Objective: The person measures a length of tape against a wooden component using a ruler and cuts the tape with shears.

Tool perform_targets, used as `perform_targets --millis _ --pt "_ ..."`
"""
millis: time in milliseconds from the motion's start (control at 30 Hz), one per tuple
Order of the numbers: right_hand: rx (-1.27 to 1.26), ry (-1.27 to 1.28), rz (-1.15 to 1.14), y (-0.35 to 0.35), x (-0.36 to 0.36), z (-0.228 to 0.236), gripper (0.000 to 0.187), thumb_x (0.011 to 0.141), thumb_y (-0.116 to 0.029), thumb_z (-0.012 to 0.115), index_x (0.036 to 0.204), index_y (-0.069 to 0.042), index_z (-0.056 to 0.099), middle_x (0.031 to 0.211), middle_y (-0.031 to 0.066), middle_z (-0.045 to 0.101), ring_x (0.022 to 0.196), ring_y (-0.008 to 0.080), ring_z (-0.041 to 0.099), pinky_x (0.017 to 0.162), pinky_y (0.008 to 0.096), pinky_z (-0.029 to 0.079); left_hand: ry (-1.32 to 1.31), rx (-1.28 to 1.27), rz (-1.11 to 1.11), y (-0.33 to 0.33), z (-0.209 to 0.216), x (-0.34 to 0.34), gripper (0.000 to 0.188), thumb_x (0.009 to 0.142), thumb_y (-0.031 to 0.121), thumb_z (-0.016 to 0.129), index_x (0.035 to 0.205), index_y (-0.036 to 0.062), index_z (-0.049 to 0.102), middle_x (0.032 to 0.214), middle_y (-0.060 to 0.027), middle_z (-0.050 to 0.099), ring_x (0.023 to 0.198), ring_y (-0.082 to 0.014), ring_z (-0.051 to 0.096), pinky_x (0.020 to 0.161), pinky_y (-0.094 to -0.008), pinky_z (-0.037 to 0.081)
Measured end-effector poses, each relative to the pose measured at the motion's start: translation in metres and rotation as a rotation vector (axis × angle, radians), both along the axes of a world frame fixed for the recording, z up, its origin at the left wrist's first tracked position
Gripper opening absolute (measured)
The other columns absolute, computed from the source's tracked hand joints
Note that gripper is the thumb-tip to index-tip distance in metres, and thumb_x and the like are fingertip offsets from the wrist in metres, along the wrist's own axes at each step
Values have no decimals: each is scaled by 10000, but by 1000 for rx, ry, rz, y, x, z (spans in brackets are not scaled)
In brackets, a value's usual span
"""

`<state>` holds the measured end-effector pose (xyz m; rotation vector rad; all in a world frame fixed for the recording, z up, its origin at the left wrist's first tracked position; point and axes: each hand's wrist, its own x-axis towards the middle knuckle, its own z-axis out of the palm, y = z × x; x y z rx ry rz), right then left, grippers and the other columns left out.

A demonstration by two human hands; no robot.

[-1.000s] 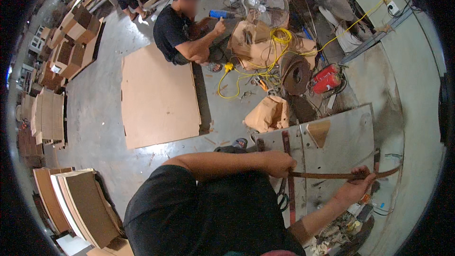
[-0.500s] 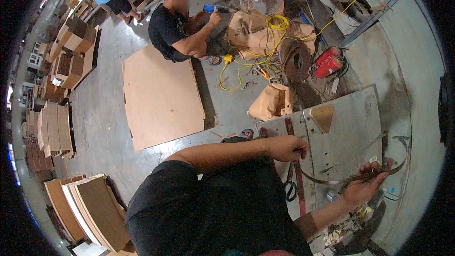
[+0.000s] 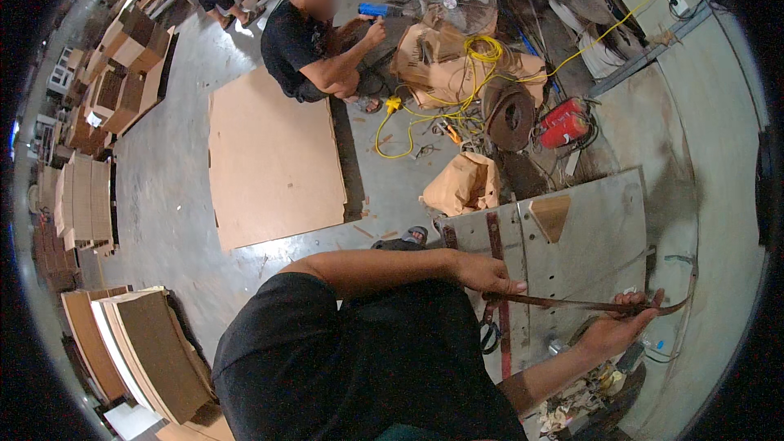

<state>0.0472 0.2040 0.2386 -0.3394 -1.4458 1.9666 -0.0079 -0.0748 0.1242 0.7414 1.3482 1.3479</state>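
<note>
Worktable (image 3: pixel 604 237), grey and flat-topped, is leaned over from its near side. On the floor, left of the worktable and farther off, a large cardboard sheet (image 3: pixel 273 167) is laid flat. In the same direction, still farther from the worktable, a co-worker (image 3: pixel 284 49) is seen crouched low. A wire-caged fan (image 3: pixel 454 0) is stood well beyond the worktable's far edge. Just past that edge, a crumpled brown paper bag (image 3: pixel 465 184) is set, and a red fire extinguisher (image 3: pixel 563 123) is placed farther back. Above the worktable a long, narrow brown strip (image 3: pixel 563 303) is stretched crosswise, its right end curved past the worktable's right side. Over the worktable's right part, the strip is held in the curled fingers of the right hand (image 3: pixel 608 333). Over its left part, the left hand (image 3: pixel 486 273) is placed at the strip's other end; whether the strip is gripped there cannot be told. Near the worktable's far edge, a triangular wooden piece (image 3: pixel 551 216) is seen. By its left edge, dark-handled scissors (image 3: pixel 490 337) are found.
</note>
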Motion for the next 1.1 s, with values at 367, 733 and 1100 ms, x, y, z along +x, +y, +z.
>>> perform_targets --millis 367,733,1100 --pt "90 -64 -137 -15 -3 16 493 1031 -420 522 1380 -74 490 872 13 560 771 120 489 741 293 428 337 99 178 -2 -12 -5 317 977 306 574 946 -3 635 813 -170 655 745 -252 633 700 -432 489" --pt "9 -182 -175 -27 1 18 432 1069 -384 437 1285 -30 555 843 -4 540 747 112 464 727 269 400 333 -35 119 -3 -11 -7 335 967 355 561 953 26 621 907 -202 673 861 -388 663 757 -493 494" --pt "-97 -55 -40 -7 5 11 396 1066 -344 455 1276 -23 553 885 23 543 764 134 451 733 292 392 459 94 129 4 -5 -7 345 898 370 674 938 29 639 851 -191 672 791 -373 662 695 -473 499"
